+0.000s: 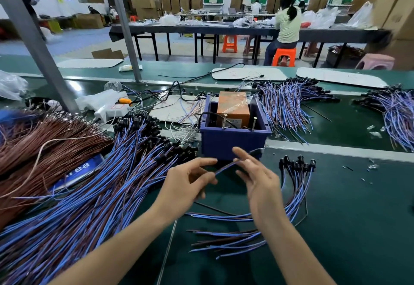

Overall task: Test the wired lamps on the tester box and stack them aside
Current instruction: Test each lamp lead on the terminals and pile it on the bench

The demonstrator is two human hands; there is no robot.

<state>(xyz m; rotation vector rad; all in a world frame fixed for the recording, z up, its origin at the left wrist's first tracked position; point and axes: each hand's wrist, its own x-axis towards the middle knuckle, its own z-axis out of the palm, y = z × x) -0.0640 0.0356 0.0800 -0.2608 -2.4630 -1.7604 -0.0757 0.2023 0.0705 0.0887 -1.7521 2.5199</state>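
Note:
I hold one wired lamp (pixel 226 166) between both hands just in front of the blue tester box (pixel 233 141). My left hand (pixel 190 183) pinches its blue and brown wires at the lower left. My right hand (pixel 257 177) grips it nearer the black lamp head, which points up and right toward the box and is blurred. The box holds an orange block (pixel 233 105) and two upright metal pins (pixel 225 121). A big heap of wired lamps (pixel 100 183) lies at my left. A small stack of lamps (pixel 295 179) lies at my right, heads pointing away.
Brown wire bundles (pixel 33 145) lie far left over a blue sign. More lamp bundles (pixel 291 103) sit beyond the box and at far right (pixel 394 114). A white power strip (pixel 109 109) and a grey post (pixel 38 44) stand at back left. A person sits at a far table.

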